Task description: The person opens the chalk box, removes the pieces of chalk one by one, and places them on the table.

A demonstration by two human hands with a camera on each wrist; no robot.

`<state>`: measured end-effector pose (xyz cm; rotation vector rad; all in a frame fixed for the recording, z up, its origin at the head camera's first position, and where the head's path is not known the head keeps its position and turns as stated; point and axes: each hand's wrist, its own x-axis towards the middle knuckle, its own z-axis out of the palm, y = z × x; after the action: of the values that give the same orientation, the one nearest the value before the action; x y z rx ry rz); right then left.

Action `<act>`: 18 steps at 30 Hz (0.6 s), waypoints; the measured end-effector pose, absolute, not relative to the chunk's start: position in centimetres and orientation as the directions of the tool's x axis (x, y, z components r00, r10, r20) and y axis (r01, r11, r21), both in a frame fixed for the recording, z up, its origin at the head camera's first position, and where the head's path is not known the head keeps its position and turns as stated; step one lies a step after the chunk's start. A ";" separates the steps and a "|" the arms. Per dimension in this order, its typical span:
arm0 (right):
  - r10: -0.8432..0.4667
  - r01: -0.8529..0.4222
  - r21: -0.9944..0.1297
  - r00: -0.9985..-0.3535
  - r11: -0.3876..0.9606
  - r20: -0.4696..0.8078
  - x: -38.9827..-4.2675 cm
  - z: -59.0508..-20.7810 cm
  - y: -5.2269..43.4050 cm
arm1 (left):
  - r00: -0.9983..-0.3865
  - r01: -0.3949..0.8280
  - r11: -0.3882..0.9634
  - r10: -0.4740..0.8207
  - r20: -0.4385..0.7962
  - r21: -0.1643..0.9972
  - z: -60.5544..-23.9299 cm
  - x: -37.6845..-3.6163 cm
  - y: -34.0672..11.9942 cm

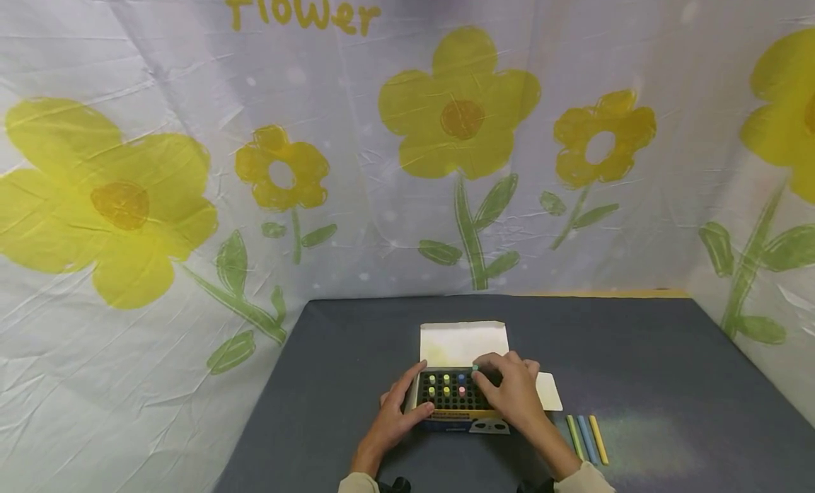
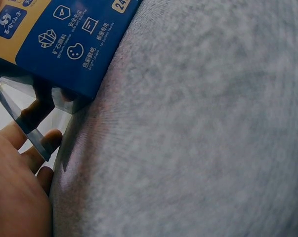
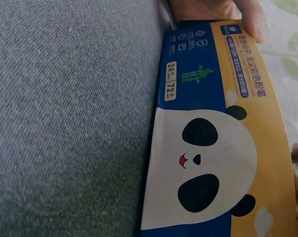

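Hands first: we're seeing the left hand wrapping around the left end of the chalk box, thumb lying along the near edge and fingers curling up the far side, so that grip is holding the box steady. The right hand is arching over the right half of the box with its fingertips dipping toward a teal chalk stick at the back row. We're not able to tell whether that grip is actually pinching the stick or just touching it.

The box is sitting near the middle of the grey desk, its lid flipped open toward the flower curtain. Three loose chalks are lying side by side on the desk just right of the right forearm. The right wrist view is showing the box's panda front.
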<state>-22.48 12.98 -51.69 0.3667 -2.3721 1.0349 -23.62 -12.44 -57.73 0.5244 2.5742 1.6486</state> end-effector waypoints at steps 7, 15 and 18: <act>-0.026 -0.606 -0.499 -0.652 0.620 0.758 -23.1 -51.3 13.5 | -0.945 0.247 0.370 0.296 0.138 0.896 -57.5 -23.7 -12.3; 0.043 -0.624 -0.576 -0.658 0.529 0.752 -23.2 -50.8 14.6 | -0.947 0.234 0.371 0.297 0.125 0.899 -57.4 -23.7 -12.4; 0.065 -0.617 -0.617 -0.679 0.488 0.731 -23.0 -50.7 15.3 | -0.948 0.233 0.373 0.294 0.124 0.898 -57.3 -23.6 -12.3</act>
<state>-23.01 15.27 -50.69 0.4546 -2.0218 1.2231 -23.62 -12.32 -57.28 0.4909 2.5548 1.6570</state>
